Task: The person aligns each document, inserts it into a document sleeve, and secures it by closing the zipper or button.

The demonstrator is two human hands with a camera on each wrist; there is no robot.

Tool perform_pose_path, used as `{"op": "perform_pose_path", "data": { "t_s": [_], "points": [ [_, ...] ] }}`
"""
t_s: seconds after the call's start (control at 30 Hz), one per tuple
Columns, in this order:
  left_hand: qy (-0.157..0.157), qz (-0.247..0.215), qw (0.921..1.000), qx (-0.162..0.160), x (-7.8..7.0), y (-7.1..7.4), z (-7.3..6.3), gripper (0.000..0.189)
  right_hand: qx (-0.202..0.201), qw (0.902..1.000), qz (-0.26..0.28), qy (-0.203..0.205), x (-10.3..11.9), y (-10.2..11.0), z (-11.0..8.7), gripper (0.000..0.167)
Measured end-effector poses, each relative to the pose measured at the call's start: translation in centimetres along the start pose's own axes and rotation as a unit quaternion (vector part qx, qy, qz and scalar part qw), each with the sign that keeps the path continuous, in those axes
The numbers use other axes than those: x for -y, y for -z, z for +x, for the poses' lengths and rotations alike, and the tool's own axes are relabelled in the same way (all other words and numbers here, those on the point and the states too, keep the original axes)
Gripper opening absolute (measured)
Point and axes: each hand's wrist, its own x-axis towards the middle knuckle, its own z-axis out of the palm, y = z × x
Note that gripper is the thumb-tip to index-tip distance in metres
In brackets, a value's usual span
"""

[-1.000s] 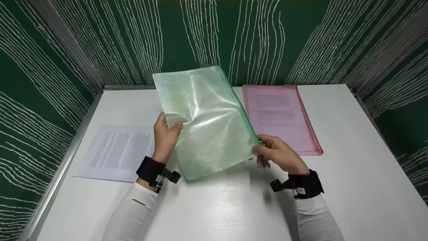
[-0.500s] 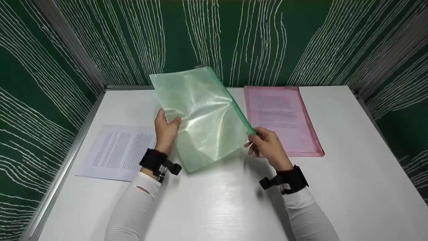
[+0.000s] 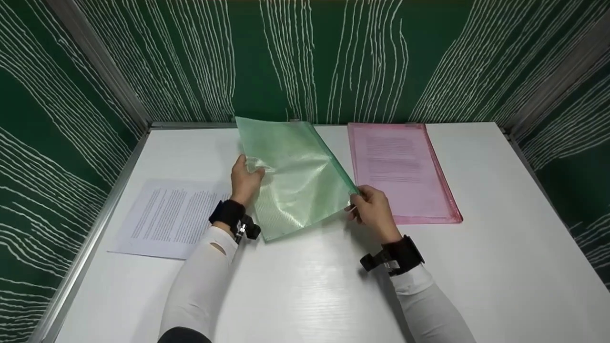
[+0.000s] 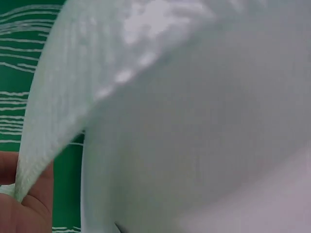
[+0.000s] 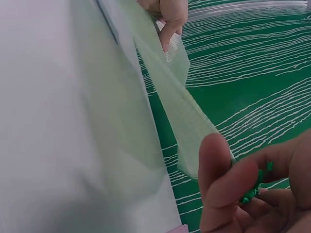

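A translucent green zip folder (image 3: pixel 295 186) is held tilted over the table by both hands. My left hand (image 3: pixel 245 182) grips its left edge, thumb on the front face and fingers behind. In the left wrist view the folder's sheet (image 4: pixel 53 97) bends up from the left hand (image 4: pixel 29 204). At the lower right corner, my right hand (image 3: pixel 374 209) pinches the green zip edge between thumb and fingers. The right wrist view has a small bright green piece (image 5: pixel 250 194) by the fingers of the right hand (image 5: pixel 228 189).
A pink zip folder (image 3: pixel 400 200) with a printed page inside lies at the back right of the white table (image 3: pixel 305 295). Printed paper (image 3: pixel 162 214) lies on the left, partly behind the left arm. Green walls (image 3: pixel 267 62) with white wavy lines enclose the table.
The folder's far edge has dropped toward the table. My right hand has moved left with its corner, and the left hand has shifted slightly right. Both keep their hold.
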Motion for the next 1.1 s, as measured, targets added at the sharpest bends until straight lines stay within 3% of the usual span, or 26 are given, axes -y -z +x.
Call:
{"op": "perform_pose_path", "data": {
  "t_s": [0.13,0.27,0.37,0.57,0.83,1.0,1.1],
  "points": [
    [0.012,0.022,0.9997,0.008,0.8,-0.5,0.5,0.073,-0.009,0.9996,-0.025,-0.004,-0.6,-0.1,0.0,0.020],
    [0.013,0.034,0.9993,0.004,1.3,-0.6,0.9,0.053,-0.011,0.9992,-0.036,-0.012,-0.9,-0.3,-0.1,0.020],
    [0.026,0.027,0.9992,0.012,1.6,-0.3,1.1,0.042,-0.009,0.9990,-0.038,-0.021,-1.1,-0.5,-0.1,0.019],
    [0.053,0.020,0.9981,0.024,1.7,0.9,1.1,0.045,0.007,0.9985,-0.042,-0.034,-1.4,-0.4,-0.1,0.017],
    [0.037,0.027,0.9986,0.026,1.1,3.2,0.6,0.045,0.037,0.9968,-0.051,-0.050,-1.2,0.3,-0.5,0.017],
    [0.019,0.083,0.9954,0.042,0.2,4.8,-0.3,0.046,0.055,0.9940,-0.079,-0.053,-0.7,0.8,-0.7,0.023],
    [0.005,0.132,0.9893,0.063,-0.3,5.7,-1.0,0.046,0.056,0.9919,-0.101,-0.053,-0.4,1.1,-0.7,0.024]
  ]
}}
